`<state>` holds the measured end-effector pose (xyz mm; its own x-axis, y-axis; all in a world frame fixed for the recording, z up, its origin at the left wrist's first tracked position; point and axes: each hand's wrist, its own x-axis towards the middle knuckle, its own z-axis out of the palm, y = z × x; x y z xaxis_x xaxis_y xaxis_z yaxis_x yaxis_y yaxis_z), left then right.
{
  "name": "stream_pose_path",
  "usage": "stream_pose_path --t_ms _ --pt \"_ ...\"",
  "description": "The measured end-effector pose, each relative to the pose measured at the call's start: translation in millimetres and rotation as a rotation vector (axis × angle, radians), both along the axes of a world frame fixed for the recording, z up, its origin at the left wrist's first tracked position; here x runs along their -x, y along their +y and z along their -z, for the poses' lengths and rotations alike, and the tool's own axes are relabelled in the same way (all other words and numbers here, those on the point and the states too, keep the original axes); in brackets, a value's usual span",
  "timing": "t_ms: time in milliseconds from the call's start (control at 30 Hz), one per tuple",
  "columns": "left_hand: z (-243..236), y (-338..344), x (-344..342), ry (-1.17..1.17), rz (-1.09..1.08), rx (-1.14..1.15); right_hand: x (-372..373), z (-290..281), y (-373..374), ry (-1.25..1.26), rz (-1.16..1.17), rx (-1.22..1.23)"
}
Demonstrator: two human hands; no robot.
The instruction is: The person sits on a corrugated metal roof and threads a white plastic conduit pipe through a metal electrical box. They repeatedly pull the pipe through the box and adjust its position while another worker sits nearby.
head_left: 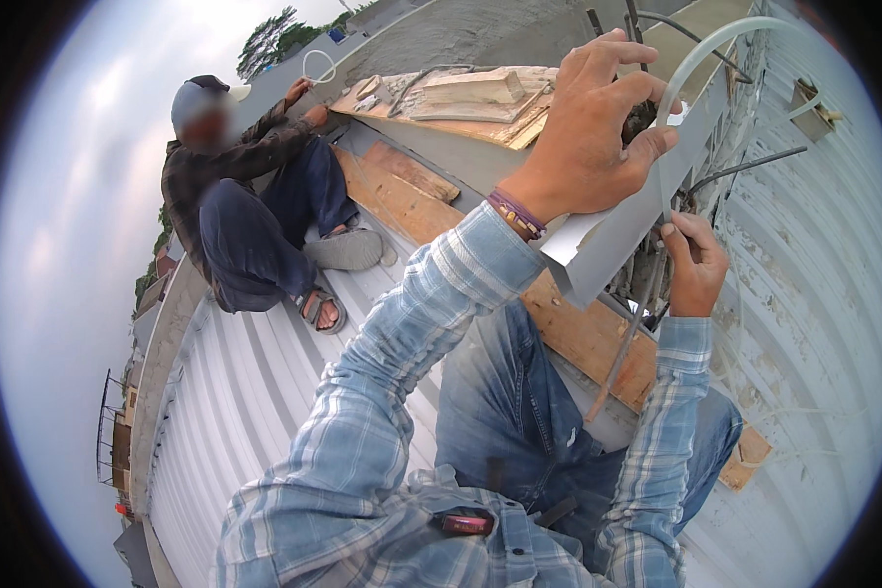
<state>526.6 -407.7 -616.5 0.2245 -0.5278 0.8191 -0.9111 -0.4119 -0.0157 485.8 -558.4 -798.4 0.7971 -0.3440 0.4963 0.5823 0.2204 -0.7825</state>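
A clear flexible hose point(701, 61) arcs up and over at the right, one end pointing down. My right hand point(696, 263) pinches that lower end between thumb and fingers. Above it, my left hand point(598, 132) has its fingers spread; thumb and forefinger come close to the hose, without a visible grip on it. Under the left wrist lies a grey metal channel point(608, 250), tilted. Bare reinforcing bars and rough concrete point(647, 279) show partly behind the channel and my right hand.
A co-worker point(250, 196) sits at the left by a concrete wall, one hand at a hose loop point(319, 67). Wooden boards point(397, 196) lie along the wall's foot. Ribbed metal roofing point(235, 392) spreads below. A bent bar point(750, 167) juts out rightward.
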Motion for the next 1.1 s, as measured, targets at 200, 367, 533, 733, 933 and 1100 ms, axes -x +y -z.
stream_pose_path --t_ms 200,367,533,733,933,1100 --pt "-5.3 2.1 9.4 0.049 -0.019 -0.021 -0.2 1.3 -1.4 -0.015 0.008 0.019" --pt "-5.1 1.7 9.3 0.045 -0.024 -0.026 -0.9 3.8 -3.5 -0.009 0.006 0.031" --pt "-5.0 2.5 9.8 0.037 -0.029 -0.027 -1.9 5.0 -4.0 -0.036 0.029 0.062" --pt "-5.5 1.2 9.6 0.029 -0.036 -0.033 -2.7 5.1 -5.3 -0.047 0.038 0.069" --pt "-6.5 1.2 10.7 0.03 -0.045 -0.038 -2.1 4.7 -5.3 -0.051 0.021 0.058" --pt "-5.6 0.0 10.4 0.032 -0.038 -0.028 -2.8 6.4 -5.7 -0.055 0.033 0.059"
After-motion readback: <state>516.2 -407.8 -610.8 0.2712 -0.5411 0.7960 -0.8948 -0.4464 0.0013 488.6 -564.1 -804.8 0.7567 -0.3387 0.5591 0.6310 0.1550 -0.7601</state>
